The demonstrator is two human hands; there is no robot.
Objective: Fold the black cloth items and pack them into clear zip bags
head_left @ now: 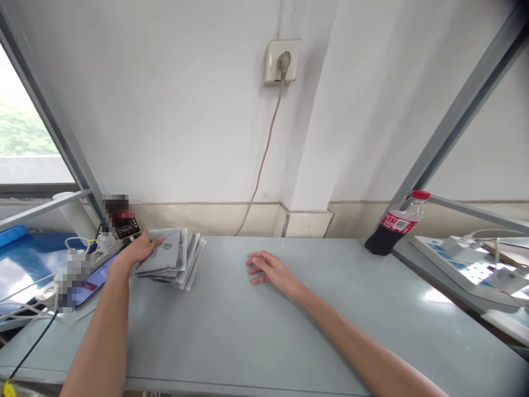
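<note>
My left hand (142,246) is at the left side of a pile of flat grey plastic packets (167,256). Its thumb lies across the top packet, which bears a dark printed logo, and the other fingers are mostly hidden behind the pile's edge. Clear-edged packets fan out toward the right of the pile. Over the middle of the grey table (215,331), my right hand (270,270) is open and holds nothing, its fingers loosely curved and apart, pointing left toward the packets.
A cola bottle (397,223) with a red cap stands at the back right. Left of my forearm lie a phone (93,284), white cables and a power strip. White chargers (463,251) sit beyond the right edge. A cord (264,149) hangs from the wall socket (282,62).
</note>
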